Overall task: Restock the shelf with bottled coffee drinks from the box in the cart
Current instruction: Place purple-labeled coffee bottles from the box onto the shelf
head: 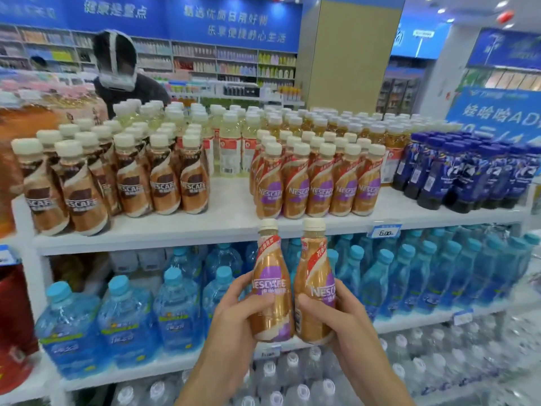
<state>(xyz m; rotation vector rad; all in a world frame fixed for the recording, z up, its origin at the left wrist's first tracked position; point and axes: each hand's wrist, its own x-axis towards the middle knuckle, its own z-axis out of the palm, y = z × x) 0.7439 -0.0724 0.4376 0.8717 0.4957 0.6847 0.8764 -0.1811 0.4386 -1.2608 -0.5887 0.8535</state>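
Note:
My left hand (234,315) grips a purple-label Nescafe bottle (270,276) and my right hand (336,315) grips a second one (314,276). Both bottles stand upright and touch, just below the front edge of the white top shelf (234,212). On that shelf, directly above, stands a group of matching purple-label coffee bottles (319,183). A group of brown-label Nescafe bottles (117,183) stands to the left, with a bare gap of shelf between the two groups. The box and cart are out of view.
Dark blue bottles (468,174) fill the shelf's right end, pale drinks (231,136) the back. Blue water bottles (146,312) line the lower shelf, clear ones (292,376) below. A person (123,74) stands behind the shelf at the left. A price tag (386,231) hangs on the edge.

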